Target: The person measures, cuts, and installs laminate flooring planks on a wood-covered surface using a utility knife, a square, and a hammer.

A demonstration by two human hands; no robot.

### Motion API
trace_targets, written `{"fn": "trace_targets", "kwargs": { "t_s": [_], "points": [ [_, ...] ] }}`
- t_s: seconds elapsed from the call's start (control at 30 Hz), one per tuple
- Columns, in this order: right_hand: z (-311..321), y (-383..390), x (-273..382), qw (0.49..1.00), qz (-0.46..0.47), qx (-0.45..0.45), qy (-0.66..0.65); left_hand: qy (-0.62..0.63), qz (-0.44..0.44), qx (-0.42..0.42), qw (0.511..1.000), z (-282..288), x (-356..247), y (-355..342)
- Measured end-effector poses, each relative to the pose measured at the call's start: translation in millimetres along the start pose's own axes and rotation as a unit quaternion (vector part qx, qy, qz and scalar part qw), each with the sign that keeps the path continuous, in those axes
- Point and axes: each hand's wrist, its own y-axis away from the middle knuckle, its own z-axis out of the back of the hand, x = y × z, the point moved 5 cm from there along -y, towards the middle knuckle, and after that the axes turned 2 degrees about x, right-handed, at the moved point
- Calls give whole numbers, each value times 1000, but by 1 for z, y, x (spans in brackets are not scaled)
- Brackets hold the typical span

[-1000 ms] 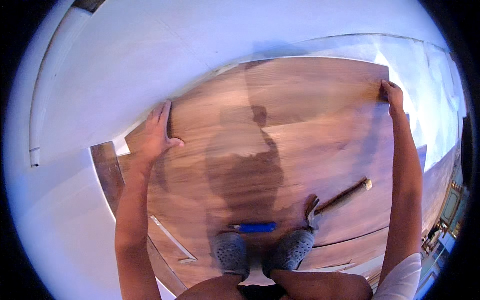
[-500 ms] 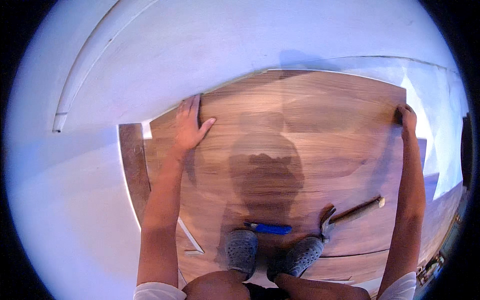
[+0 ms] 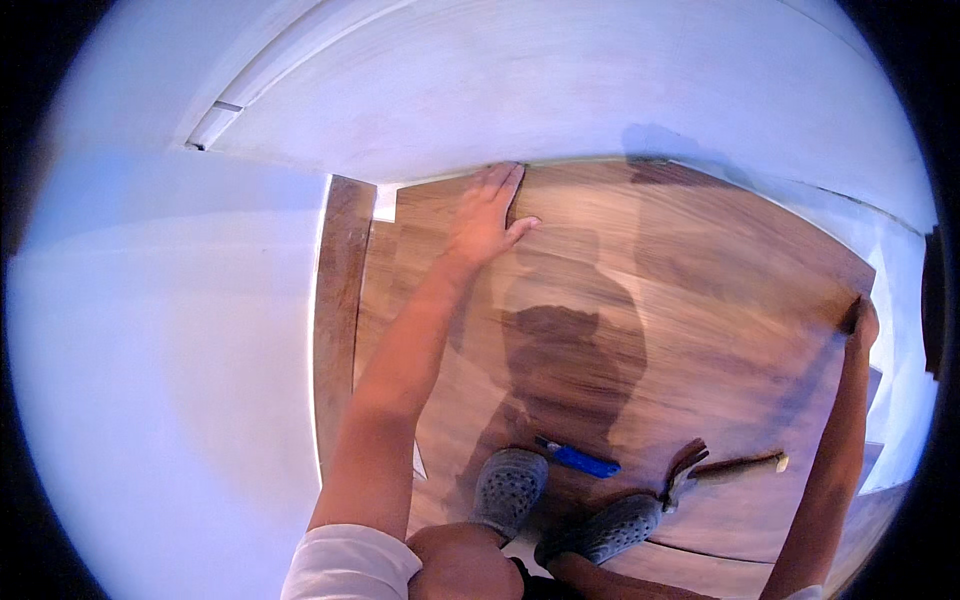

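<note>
A brown wood-look floor plank [image 3: 590,205] lies along the foot of the wall, on top of or level with the other planks. My left hand [image 3: 488,218] rests flat on its left part, fingers straight and thumb spread, with the fingertips reaching the wall edge. Far to the right, my right hand [image 3: 864,322] is curled at the plank's short end; some of its fingers are hidden. On the floor by my feet are a blue utility knife [image 3: 585,461] and a claw hammer [image 3: 735,467] with a wooden handle.
A pale wall [image 3: 480,90] runs along the far side, and another pale surface [image 3: 220,330] lies to the left. A darker brown strip [image 3: 336,270] borders the planks there. My grey clogs [image 3: 510,490] stand on the flooring. White patches show beyond the right end.
The view has turned, so the planks, tools and wall sit further right in the picture. Both hands keep about the same places on the plank.
</note>
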Motion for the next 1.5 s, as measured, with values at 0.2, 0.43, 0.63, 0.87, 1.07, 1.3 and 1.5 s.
{"fn": "trace_targets", "kwargs": {
  "t_s": [0.2, 0.43, 0.63, 0.87, 1.07, 1.3, 1.5],
  "points": [
    [-25, 41, 13, 999, 34, -20, -8, -17, 23, -14, 999, -2, 7, 6],
    [-81, 78, 35, 999, -22, -20, -15, -54, -1, -23, 998, 3, 25, 12],
    [-78, 74, 37, 999, 21, 20, 17, -18, 6, -19, 1000, 0, 29, 31],
    [-68, 62, 36, 978, 103, -62, 168, -50, 31, -70, 996, -12, 24, 42],
    [-104, 85, 47, 846, 115, -163, 495, -53, 77, -87, 992, -13, 23, 54],
    [-72, 48, 39, 895, 72, -136, 419, -33, 95, -93, 991, -16, 27, 56],
    [-65, 33, 36, 922, 12, -120, 369, -29, 100, -105, 989, -20, 32, 54]
  ]
}}
